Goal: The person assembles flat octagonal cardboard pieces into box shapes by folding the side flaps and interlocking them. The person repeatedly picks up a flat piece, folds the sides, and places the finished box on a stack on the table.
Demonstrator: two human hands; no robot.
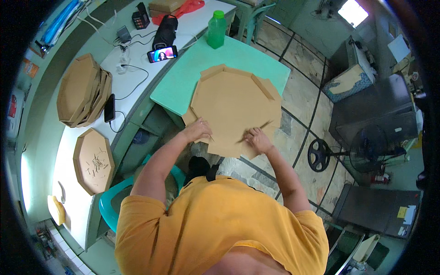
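Note:
A brown eight-sided cardboard tray (234,98) lies on the green table, its near part reaching past the table's edge toward me. Along its far and right sides the rim is folded up, while flaps at the near side lie outward. My left hand (198,130) is closed on the near left flap. At the near right, my right hand (259,140) pinches a raised flap, which is slightly smeared by motion. The fingertips of both hands are partly hidden.
A green bottle (217,30) stands on the green table (176,87). On the white counter at left are stacked cardboard trays (82,91), a tray of small strips (94,162), a black phone (109,108) and a propped phone (162,54). A fan (371,146) stands right; a teal chair (110,208) is beside me.

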